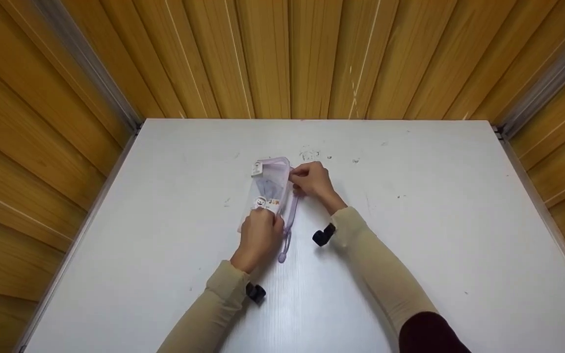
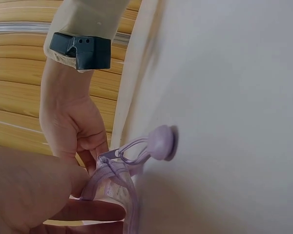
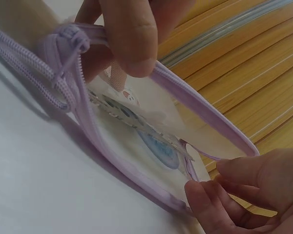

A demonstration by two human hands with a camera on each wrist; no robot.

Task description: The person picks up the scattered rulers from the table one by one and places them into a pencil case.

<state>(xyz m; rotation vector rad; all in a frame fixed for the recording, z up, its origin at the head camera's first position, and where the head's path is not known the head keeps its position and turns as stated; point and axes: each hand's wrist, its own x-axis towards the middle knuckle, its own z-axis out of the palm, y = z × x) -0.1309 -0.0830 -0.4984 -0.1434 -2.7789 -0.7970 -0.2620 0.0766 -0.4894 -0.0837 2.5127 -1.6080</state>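
Note:
A clear zip pouch [image 1: 271, 172] with lilac zipper trim lies on the white table, a printed label [image 1: 273, 202] on its face. Its zipper is undone and the mouth gapes in the right wrist view, where a flat thin item [image 3: 158, 146] with a bluish patch shows inside; its kind is unclear. My left hand [image 1: 260, 233] grips the pouch's near end, beside the zipper pull's cord [image 2: 132, 148] with its lilac bead [image 2: 161, 142]. At the far right side, my right hand [image 1: 313, 180] pinches the zipper edge, its thumb and fingers [image 3: 210, 204] together there.
The white table [image 1: 410, 235] carries small dark scuffs. Wood-patterned panels [image 1: 312, 59] rise behind it and at both sides, with metal strips at the corners. Black wrist cameras [image 1: 324, 235] sit on both sleeves.

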